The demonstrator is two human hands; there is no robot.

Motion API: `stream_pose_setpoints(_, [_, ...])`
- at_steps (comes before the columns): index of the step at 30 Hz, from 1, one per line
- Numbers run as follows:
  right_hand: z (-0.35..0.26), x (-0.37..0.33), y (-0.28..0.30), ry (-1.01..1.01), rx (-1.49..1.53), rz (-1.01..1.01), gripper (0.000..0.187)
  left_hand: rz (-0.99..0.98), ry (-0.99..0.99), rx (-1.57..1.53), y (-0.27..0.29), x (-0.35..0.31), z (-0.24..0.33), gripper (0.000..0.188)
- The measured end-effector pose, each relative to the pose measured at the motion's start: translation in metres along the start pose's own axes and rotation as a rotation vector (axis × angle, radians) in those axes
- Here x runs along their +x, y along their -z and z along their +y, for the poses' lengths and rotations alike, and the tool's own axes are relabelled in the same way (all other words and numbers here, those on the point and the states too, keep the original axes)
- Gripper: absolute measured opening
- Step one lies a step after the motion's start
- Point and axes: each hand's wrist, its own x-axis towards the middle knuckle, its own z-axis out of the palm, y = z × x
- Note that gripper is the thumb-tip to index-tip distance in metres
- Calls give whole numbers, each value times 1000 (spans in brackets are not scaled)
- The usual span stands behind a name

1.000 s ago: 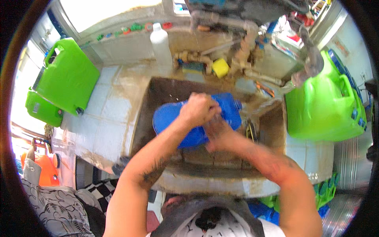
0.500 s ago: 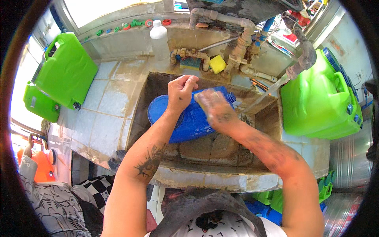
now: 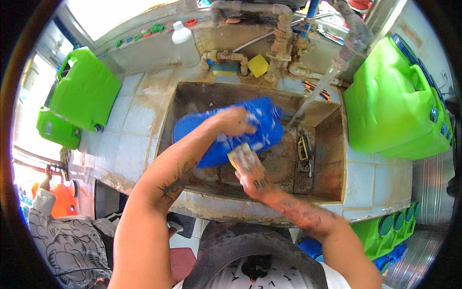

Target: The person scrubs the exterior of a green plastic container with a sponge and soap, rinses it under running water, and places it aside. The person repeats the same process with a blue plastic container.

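Observation:
A blue plastic jug [image 3: 263, 123] with white suds lies on its side in the sink [image 3: 328, 144], its neck to the right. My left hand [image 3: 235, 121] is on the upper side of the jug, fingers curled down against it and somewhat blurred. Just below, near the jug's lower side, my right hand [image 3: 249, 174] is closed on a yellow scrub sponge [image 3: 238, 154]. Water [image 3: 308, 101] runs from a pipe spout [image 3: 342, 60] into the sink, to the right of the jug's neck.
Green jerrycans stand left [image 3: 86, 91] and right [image 3: 385, 101] on the tiled counter. A white bottle [image 3: 185, 45], pipes [image 3: 280, 43] and a yellow sponge [image 3: 258, 66] line the back. A yellow-handled brush [image 3: 302, 147] lies in the sink. Another person's sleeve [image 3: 67, 241] is at lower left.
My right hand with the sponge has moved down and left, off the jug's upper face. My left hand has come lower and right onto the jug, which has turned slightly. The view has shifted.

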Motion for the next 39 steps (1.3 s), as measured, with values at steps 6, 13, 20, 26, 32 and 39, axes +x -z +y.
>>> stream_pose_setpoints(6, [-36,-28,26,-102,227,129,73,467,164,-902,-13,14,1,32])
stream_pose_setpoints(13, [67,77,-13,-97,37,98,77,744,310,-1248,-37,-11,-97,27])
stream_pose_setpoints(20, [75,74,-58,-89,216,244,68,788,351,-1326,-47,-31,-132,22])
stream_pose_setpoints(26, [91,-34,-88,-367,247,-137,68,799,387,-1318,-48,-58,-178,21])
stream_pose_setpoints(32, [168,91,-75,-629,544,116,57,770,398,-1227,-29,-41,-115,20])
stream_pose_setpoints(39, [60,88,-41,11,202,99,54,775,412,-1016,-34,-46,-134,16])
